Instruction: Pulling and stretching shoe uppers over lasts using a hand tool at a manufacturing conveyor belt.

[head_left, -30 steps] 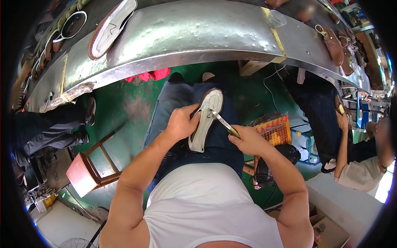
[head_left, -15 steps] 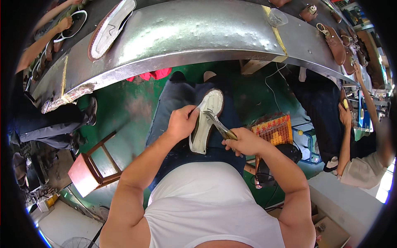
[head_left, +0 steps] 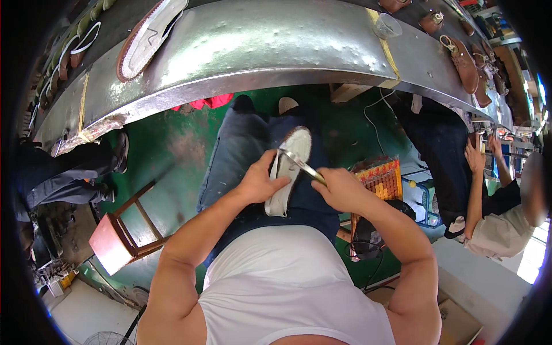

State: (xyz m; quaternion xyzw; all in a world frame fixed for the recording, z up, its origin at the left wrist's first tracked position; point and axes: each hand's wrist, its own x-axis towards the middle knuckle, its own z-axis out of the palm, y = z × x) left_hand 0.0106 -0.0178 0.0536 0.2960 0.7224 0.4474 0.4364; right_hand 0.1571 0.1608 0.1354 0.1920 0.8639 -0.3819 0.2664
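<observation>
A whitish shoe point(head_left: 300, 144) with a brown-edged rim lies sole up on my lap, its toe end pointing away from me. My left hand point(head_left: 259, 179) is closed on the shoe's left edge, fingers at the side and thumb across the underside. In my right hand point(head_left: 340, 188) is a pair of metal pliers point(head_left: 303, 165), gripped by the handles from the right. The pliers lie slantwise over the shoe, and their head meets its left edge near my left fingertips. Whether the jaws pinch the material is too small to tell.
A metal-topped bench point(head_left: 276, 40) curves across the front, bearing another light shoe point(head_left: 148, 40), a clear cup point(head_left: 387, 26) and brown shoes point(head_left: 462, 66). A wooden stool point(head_left: 118, 241) stands left. A beaded seat mat point(head_left: 379, 181) is at right, near a co-worker's arm point(head_left: 472, 195).
The pliers have swung flatter, their head now at the shoe's left edge. My left thumb has moved onto the sole. The other person's hands at upper left have gone from view.
</observation>
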